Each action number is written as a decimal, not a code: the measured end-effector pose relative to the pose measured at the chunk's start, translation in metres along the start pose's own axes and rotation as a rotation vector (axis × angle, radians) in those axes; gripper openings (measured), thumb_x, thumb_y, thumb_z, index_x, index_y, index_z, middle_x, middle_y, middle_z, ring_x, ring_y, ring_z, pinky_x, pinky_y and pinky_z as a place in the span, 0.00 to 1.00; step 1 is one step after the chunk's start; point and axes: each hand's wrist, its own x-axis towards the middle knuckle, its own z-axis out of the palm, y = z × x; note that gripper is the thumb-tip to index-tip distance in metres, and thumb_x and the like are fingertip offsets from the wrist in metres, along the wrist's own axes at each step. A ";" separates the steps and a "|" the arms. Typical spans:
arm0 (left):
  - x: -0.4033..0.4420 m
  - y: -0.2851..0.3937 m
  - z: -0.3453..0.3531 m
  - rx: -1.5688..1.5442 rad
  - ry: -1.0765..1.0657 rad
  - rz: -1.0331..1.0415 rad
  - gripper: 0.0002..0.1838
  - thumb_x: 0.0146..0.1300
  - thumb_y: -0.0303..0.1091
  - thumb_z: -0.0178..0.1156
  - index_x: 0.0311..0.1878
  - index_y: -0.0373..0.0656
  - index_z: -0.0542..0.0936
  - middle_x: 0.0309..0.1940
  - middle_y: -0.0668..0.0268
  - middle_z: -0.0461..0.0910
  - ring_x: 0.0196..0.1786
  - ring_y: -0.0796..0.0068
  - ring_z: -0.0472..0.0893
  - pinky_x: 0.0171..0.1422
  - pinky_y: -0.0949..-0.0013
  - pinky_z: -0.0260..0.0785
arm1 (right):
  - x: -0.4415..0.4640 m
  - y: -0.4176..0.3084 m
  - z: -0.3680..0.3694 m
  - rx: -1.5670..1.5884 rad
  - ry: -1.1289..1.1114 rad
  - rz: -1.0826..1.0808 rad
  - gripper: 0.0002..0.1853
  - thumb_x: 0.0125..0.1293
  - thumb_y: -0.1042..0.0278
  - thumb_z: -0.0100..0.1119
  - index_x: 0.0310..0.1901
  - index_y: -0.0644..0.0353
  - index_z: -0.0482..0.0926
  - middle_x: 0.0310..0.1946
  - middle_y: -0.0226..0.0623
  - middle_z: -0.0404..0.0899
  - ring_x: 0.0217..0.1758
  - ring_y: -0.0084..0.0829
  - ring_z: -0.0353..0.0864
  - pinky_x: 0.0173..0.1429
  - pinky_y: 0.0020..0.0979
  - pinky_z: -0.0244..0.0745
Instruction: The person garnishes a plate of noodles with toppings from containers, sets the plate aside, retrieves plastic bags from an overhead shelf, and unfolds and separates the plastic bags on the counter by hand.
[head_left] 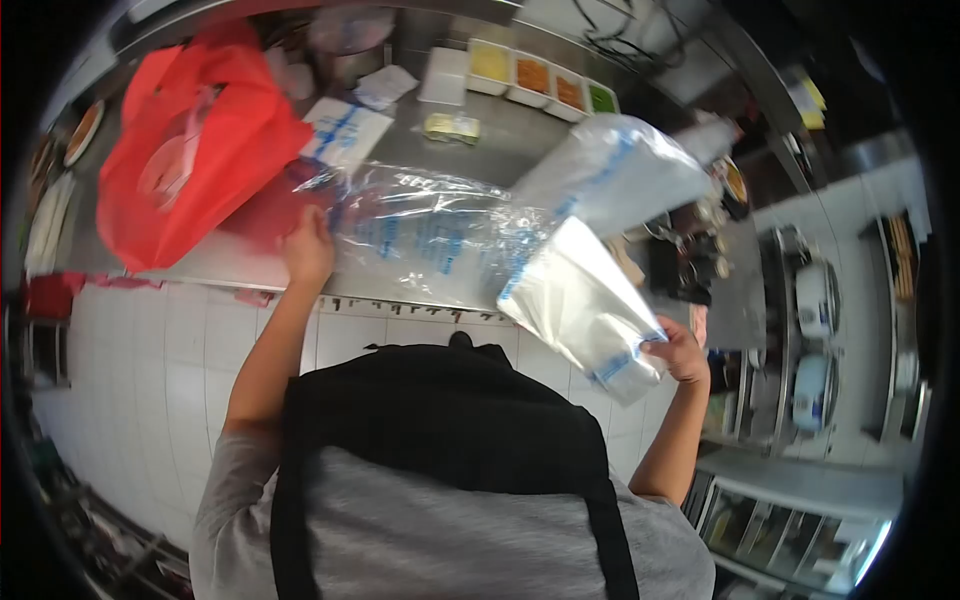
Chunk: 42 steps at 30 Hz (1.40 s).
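Observation:
My left hand (309, 247) is closed at the counter's front edge, beside a red plastic bag (195, 160) and at the left end of a clear plastic bag with blue print (430, 225). What its fingers hold is blurred. On the right, my right hand (681, 352) pinches the lower corner of a stack of folded silvery-white bags (580, 295). The clear bag stretches from near my left hand to that stack. Behind it lies a large translucent bag (615, 175) with blue print.
Along the back of the steel counter (410, 145) stand several white food containers (530, 75), a white tray (444, 76) and a small yellowish packet (452, 128). A blue-and-white packet (347, 133) lies near the red bag. Bottles and dark items (680, 262) stand at right.

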 end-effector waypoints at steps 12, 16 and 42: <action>-0.013 0.048 -0.048 0.170 -0.027 0.241 0.17 0.53 0.39 0.61 0.48 0.52 0.78 0.47 0.63 0.73 0.51 0.60 0.70 0.49 0.54 0.59 | -0.037 -0.049 0.034 0.382 0.155 -0.254 0.25 0.48 0.79 0.65 0.52 0.65 0.74 0.40 0.31 0.80 0.41 0.22 0.77 0.48 0.24 0.71; -0.044 0.101 -0.081 -0.612 -0.438 0.390 0.33 0.50 0.45 0.68 0.58 0.45 0.69 0.52 0.56 0.70 0.55 0.54 0.69 0.60 0.53 0.61 | -0.006 -0.078 0.089 0.323 0.127 -0.356 0.23 0.48 0.76 0.66 0.50 0.63 0.76 0.39 0.27 0.78 0.40 0.19 0.74 0.47 0.21 0.68; 0.015 0.010 0.003 -0.843 -0.543 -0.207 0.19 0.49 0.17 0.59 0.47 0.34 0.74 0.32 0.63 0.79 0.33 0.78 0.77 0.37 0.75 0.69 | 0.217 0.033 0.101 -0.059 0.577 -0.540 0.46 0.32 0.63 0.79 0.55 0.68 0.65 0.56 0.50 0.67 0.56 0.42 0.70 0.56 0.36 0.69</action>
